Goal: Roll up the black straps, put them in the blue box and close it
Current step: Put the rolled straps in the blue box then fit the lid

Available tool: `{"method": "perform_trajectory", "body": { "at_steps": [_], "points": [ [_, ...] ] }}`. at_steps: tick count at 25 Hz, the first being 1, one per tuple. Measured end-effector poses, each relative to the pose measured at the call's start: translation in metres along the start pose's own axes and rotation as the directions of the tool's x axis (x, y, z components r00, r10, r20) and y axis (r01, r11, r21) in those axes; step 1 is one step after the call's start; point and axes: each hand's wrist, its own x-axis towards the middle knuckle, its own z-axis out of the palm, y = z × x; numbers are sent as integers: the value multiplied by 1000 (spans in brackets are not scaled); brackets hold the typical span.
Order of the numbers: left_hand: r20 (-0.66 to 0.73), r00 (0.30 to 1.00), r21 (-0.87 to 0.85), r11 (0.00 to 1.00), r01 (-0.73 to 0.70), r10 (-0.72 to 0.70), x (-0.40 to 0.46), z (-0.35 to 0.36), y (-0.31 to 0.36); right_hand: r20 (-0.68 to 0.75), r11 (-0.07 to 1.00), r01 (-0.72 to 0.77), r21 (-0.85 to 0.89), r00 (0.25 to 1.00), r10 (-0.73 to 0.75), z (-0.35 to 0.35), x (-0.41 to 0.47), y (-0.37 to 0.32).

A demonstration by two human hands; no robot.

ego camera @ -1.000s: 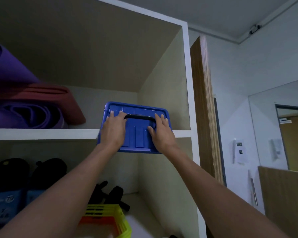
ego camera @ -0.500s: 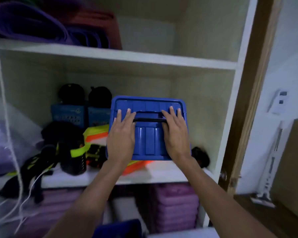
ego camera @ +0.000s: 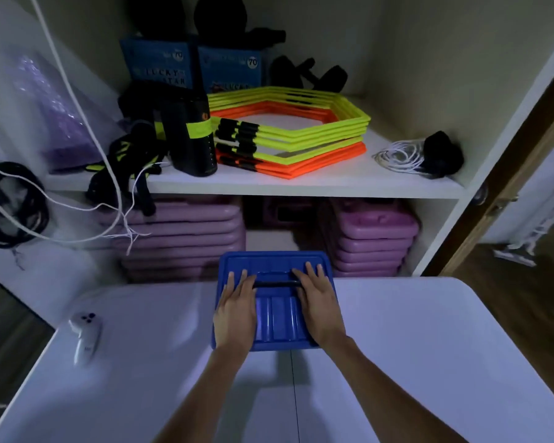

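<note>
Blue box (ego camera: 277,318): lid on, at the desk's (ego camera: 413,346) far edge, near its middle.
Left hand (ego camera: 234,314): flat on lid's left half, fingers straight, released.
Right hand (ego camera: 320,310): flat on right half, likewise released.
Black handle (ego camera: 277,283): between both sets of fingertips.

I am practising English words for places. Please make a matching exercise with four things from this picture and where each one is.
Things:
1. blue box
2. white controller
3. hexagon rings
4. purple cases

Places:
A. below the shelf
B. on the shelf
C. under both hands, at the table's far edge
D. on the table, left side

Pairs: 1-C, 2-D, 3-B, 4-A
</note>
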Motion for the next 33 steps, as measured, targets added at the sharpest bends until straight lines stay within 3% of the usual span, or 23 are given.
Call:
{"method": "perform_trajectory", "body": {
  "at_steps": [5, 11, 15, 18, 20, 22, 25, 26, 28, 30, 31, 33],
  "points": [
    [50, 999, 54, 999, -3, 0, 34, 31, -27, 96, 1000, -3, -29, 995, 6, 30, 34, 20],
    [87, 991, 49, 994, 94, -98, 53, 53, -34, 184, 992, 6, -122, 983, 17, 47, 66, 37],
    [57, 990, 37, 991, 129, -131, 33, 50, -28, 153, 978, 48, -205, 988, -17, 51, 51, 36],
    [97, 982, 177, 974, 143, -161, 40, 53, -26, 185, 970, 3, -242, 982, 43, 51, 52, 33],
    [165, 973, 359, 929, 91, -159, 47, 55, -26, 235, 945, 25, -327, 970, 56, 53, 54, 34],
    [203, 972, 429, 903, 16, -113, 50, 54, -31, 252, 929, 34, -368, 966, 65, 55, 52, 35],
    [79, 995, 313, 949, 26, -53, 53, 44, -49, 211, 922, -6, -386, 973, 95, 58, 44, 31],
    [31, 993, 238, 966, 101, -112, 56, 39, -58, 204, 922, -21, -386, 973, 107, 59, 43, 29],
    [144, 932, 88, 942, 323, -333, 62, 36, -81, 201, 922, -24, -386, 973, 110, 60, 43, 29],
    [383, 803, -146, 829, 540, -456, 65, 32, -92, 184, 918, -20, -395, 978, 101, 62, 41, 30],
    [501, 744, -311, 711, 631, -441, 64, 28, -92, 176, 918, -19, -396, 980, 96, 63, 42, 31],
    [597, 716, -506, 522, 687, -364, 64, 27, -90, 166, 919, -20, -394, 982, 92, 64, 43, 32]
  ]
}}
